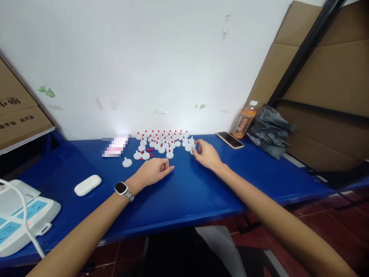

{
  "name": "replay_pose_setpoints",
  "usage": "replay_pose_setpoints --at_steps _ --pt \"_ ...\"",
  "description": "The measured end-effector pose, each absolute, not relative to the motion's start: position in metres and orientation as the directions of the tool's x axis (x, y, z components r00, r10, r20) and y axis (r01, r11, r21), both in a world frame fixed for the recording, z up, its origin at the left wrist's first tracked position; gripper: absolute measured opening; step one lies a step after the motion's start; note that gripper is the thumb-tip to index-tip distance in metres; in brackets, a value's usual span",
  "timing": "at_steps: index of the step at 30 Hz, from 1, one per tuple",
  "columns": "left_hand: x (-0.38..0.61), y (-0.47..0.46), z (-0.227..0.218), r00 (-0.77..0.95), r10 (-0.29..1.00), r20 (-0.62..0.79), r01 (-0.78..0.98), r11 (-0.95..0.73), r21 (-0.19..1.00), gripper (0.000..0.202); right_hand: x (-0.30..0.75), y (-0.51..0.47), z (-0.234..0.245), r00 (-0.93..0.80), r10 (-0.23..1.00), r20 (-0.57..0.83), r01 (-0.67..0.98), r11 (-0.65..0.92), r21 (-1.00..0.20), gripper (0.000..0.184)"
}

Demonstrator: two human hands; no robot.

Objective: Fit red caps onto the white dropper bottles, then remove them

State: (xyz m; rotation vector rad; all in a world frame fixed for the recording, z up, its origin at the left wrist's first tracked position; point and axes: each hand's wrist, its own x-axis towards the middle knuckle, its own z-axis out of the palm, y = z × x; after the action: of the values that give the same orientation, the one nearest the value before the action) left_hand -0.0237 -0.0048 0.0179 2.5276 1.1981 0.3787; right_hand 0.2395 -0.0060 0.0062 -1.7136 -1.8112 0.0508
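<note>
My left hand (155,170) rests low over the blue table, fingers curled in and thumb stretched to the right; what it holds, if anything, is hidden. At the right end of a cluster, my right hand (208,154) has thumb and forefinger at the edge of a white nozzle cap (192,151). Several other white nozzle caps with red tips (161,149) stand upright in the group by the wall. Bare-spouted white caps (127,162) stand left of my left hand, and a few more are beside my right fingers. Small loose red tips (150,149) lie among them.
A phone (230,140), an orange drink bottle (244,120) and a dark plastic bag (271,130) are on the right. To the left are a white earbud case (88,185), a blurred-out flat item (117,146) and a power strip (27,215). Cardboard flanks both sides.
</note>
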Motion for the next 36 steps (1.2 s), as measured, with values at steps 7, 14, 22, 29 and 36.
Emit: replay_pose_setpoints --at_steps 7,14,22,29,36 --pt "0.018 0.002 0.011 0.698 0.704 0.134 0.643 -0.698 0.316 0.047 0.246 0.003 -0.011 0.024 0.937 0.349 0.803 0.189 -0.565 0.013" --pt "0.002 -0.006 0.009 0.591 0.77 0.242 0.655 -0.633 0.412 0.035 0.22 -0.02 -0.002 -0.105 0.909 0.402 0.626 0.375 -0.684 0.01" --pt "-0.041 -0.021 0.016 0.619 0.753 0.223 0.573 -0.628 0.527 0.029 0.161 -0.027 0.004 -0.319 0.877 0.358 0.309 0.454 -0.836 0.026" --pt "-0.106 -0.016 0.011 0.529 0.834 0.156 0.748 -0.545 0.378 0.028 0.124 -0.01 0.008 -0.445 0.821 0.358 0.614 0.571 -0.545 0.015" --pt "-0.101 -0.019 0.009 0.521 0.832 0.189 0.828 -0.547 0.125 0.024 0.096 0.0 0.009 -0.44 0.845 0.304 0.832 0.511 -0.217 0.021"
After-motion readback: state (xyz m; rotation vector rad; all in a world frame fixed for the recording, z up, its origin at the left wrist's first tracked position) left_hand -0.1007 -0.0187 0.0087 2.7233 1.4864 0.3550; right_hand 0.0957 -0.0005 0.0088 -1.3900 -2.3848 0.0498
